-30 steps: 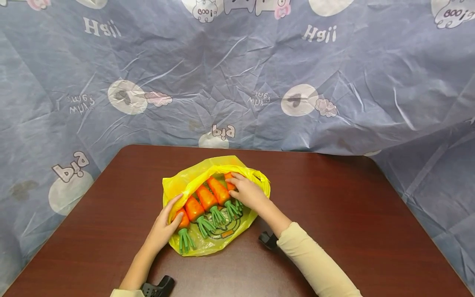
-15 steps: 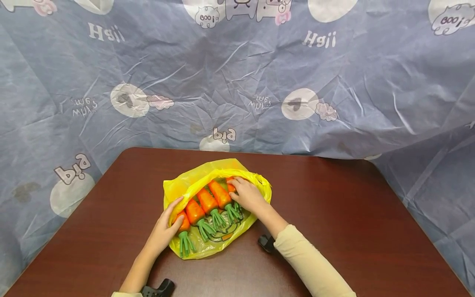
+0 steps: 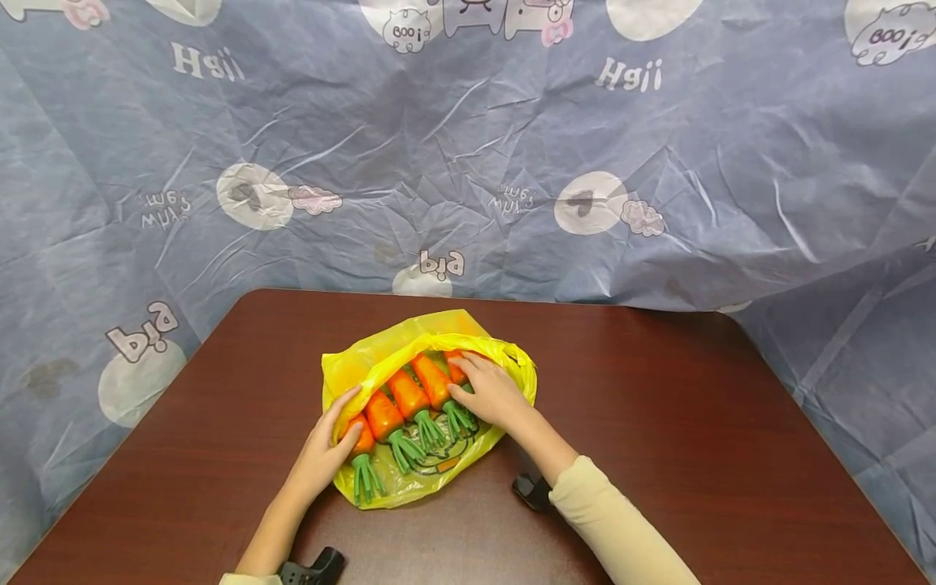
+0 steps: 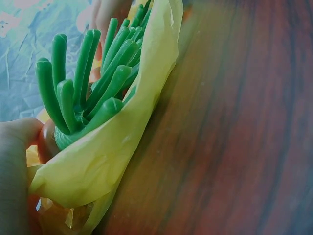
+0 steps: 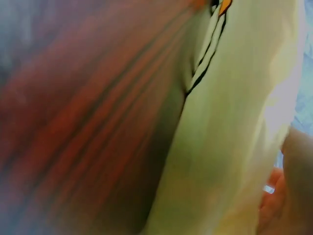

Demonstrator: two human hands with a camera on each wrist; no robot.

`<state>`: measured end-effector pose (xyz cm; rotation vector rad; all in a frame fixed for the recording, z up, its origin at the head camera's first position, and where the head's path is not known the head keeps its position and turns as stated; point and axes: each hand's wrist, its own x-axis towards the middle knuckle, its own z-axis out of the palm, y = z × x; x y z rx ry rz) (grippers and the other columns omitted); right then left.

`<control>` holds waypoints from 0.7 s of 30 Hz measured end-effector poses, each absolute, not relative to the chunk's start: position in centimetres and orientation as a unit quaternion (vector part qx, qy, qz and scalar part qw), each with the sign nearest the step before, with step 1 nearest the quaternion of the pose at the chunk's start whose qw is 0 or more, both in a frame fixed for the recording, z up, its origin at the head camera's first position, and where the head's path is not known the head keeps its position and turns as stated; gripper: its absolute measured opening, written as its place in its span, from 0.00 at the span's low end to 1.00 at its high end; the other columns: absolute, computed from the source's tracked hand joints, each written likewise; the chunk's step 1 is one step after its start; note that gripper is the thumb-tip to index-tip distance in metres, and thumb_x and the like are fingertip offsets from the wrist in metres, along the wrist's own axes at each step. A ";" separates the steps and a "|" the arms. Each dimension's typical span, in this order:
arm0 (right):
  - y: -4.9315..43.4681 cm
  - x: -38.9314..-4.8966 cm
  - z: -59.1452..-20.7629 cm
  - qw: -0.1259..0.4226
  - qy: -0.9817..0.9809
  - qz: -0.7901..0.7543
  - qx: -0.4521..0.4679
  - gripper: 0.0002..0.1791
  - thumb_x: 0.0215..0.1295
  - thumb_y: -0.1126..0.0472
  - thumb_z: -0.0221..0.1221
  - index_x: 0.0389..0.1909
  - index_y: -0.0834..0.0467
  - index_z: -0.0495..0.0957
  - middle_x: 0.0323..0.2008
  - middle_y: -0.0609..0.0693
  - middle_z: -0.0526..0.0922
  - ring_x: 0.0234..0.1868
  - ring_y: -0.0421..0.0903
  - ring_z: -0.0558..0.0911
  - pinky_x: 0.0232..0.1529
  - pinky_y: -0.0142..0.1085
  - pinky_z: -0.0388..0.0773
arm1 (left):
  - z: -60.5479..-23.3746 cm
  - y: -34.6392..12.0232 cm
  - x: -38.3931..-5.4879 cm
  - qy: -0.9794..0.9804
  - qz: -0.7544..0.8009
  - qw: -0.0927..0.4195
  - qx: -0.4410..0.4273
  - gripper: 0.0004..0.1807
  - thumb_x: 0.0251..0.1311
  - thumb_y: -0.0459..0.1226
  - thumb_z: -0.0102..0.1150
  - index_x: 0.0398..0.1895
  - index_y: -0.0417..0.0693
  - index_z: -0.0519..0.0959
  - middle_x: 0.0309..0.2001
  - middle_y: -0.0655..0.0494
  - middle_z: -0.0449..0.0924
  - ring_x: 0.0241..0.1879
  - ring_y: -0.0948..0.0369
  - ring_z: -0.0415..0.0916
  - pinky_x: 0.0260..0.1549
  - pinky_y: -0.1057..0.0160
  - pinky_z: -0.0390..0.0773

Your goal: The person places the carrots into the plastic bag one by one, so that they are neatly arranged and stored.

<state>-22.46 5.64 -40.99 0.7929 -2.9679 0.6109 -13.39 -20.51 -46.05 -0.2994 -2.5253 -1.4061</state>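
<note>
Several orange toy carrots (image 3: 407, 393) with green plastic tops (image 4: 80, 93) lie side by side in a yellow plastic bag (image 3: 457, 471), its mouth open toward the near side. At the left end, my left hand (image 3: 322, 451) holds the end carrot (image 3: 360, 439), thumb on the carrot and fingers outside the bag's edge. My right hand (image 3: 493, 390) reaches into the mouth and holds the rightmost carrot (image 3: 457, 370), covering much of it. The carrots' tips are hidden under the bag. In the right wrist view, the bag (image 5: 220, 137) hides most of that hand.
The bag lies on a dark red-brown wooden table (image 3: 643, 406). A blue-grey patterned cloth (image 3: 453, 146) hangs behind the table's far edge. Black wrist devices are strapped at the left wrist (image 3: 314, 567) and the right wrist (image 3: 531, 492).
The right hand has shifted slightly to the right and nearer, its thumb a little lower beside the carrot. The left hand, bag and carrots keep their arrangement; the head view has tilted slightly.
</note>
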 end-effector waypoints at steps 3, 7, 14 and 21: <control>5.8 -21.8 -40.5 0.001 -0.942 0.218 0.253 0.27 0.64 0.46 0.51 0.62 0.52 0.66 0.65 0.54 0.63 0.65 0.55 0.63 0.64 0.50 0.58 | -46.1 -20.5 -13.4 -0.861 -0.485 0.115 -0.101 0.27 0.63 0.40 0.51 0.65 0.61 0.60 0.66 0.48 0.60 0.64 0.51 0.56 0.59 0.45 0.59; 6.2 -20.9 -39.6 0.007 -0.936 0.247 0.249 0.27 0.63 0.48 0.52 0.62 0.52 0.66 0.66 0.53 0.62 0.66 0.55 0.62 0.65 0.51 0.56 | -46.2 -20.5 -13.5 -0.861 -0.486 0.114 -0.100 0.27 0.63 0.40 0.51 0.65 0.61 0.60 0.65 0.48 0.60 0.64 0.51 0.56 0.59 0.44 0.59; 7.8 -19.7 -38.7 0.047 -0.936 0.284 0.205 0.24 0.64 0.48 0.51 0.61 0.48 0.68 0.65 0.49 0.65 0.66 0.53 0.62 0.64 0.52 0.58 | -46.0 -20.5 -13.4 -0.862 -0.485 0.110 -0.097 0.27 0.63 0.39 0.51 0.65 0.61 0.60 0.65 0.48 0.60 0.64 0.51 0.56 0.58 0.43 0.59; 11.1 -19.5 -37.9 0.117 -0.931 0.308 0.158 0.22 0.64 0.51 0.52 0.57 0.53 0.71 0.61 0.53 0.69 0.64 0.52 0.66 0.67 0.48 0.54 | -43.5 -19.5 -12.3 -0.857 -0.500 0.094 -0.088 0.27 0.62 0.34 0.50 0.65 0.48 0.60 0.65 0.41 0.59 0.64 0.46 0.55 0.58 0.39 0.57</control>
